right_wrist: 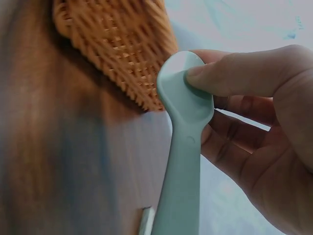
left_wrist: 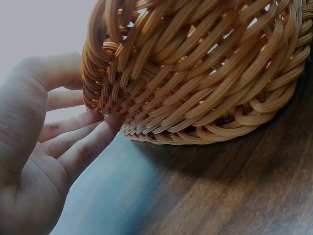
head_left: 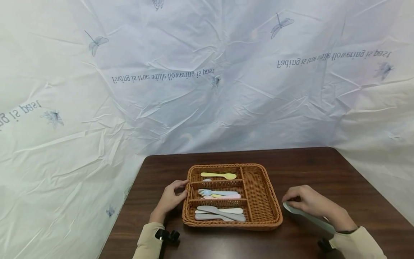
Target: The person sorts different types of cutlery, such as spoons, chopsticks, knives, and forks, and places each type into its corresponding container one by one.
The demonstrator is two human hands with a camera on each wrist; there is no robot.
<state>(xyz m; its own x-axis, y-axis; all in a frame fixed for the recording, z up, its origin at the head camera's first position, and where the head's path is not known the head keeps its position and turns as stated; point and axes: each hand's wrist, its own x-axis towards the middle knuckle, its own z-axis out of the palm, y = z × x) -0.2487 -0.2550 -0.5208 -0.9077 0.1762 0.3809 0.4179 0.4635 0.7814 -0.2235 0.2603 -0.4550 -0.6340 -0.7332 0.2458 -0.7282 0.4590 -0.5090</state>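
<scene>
A brown wicker basket (head_left: pixel 262 194) with compartments rests on the table. My left hand (head_left: pixel 173 197) is at its left side; in the left wrist view, fairly straight fingers (left_wrist: pixel 80 147) touch the woven outer wall (left_wrist: pixel 195 83). To the right of the basket, my right hand (head_left: pixel 308 201) pinches a pale green spoon (right_wrist: pixel 183 147) by its bowl, thumb inside the bowl, handle slanting down toward my forearm. Inside the basket lie a yellow spoon (head_left: pixel 228 176) at the back, a light blue fork (head_left: pixel 213 192) among other pieces in the middle, and grey knives (head_left: pixel 220 217) in front.
The dark wooden table (head_left: pixel 210 242) extends around the basket. A patterned white sheet (head_left: pixel 207 104) hangs behind it and at both sides. The basket's long right compartment (head_left: pixel 258 187) shows bare weave. A small pale edge (right_wrist: pixel 146 220) shows beside the spoon handle.
</scene>
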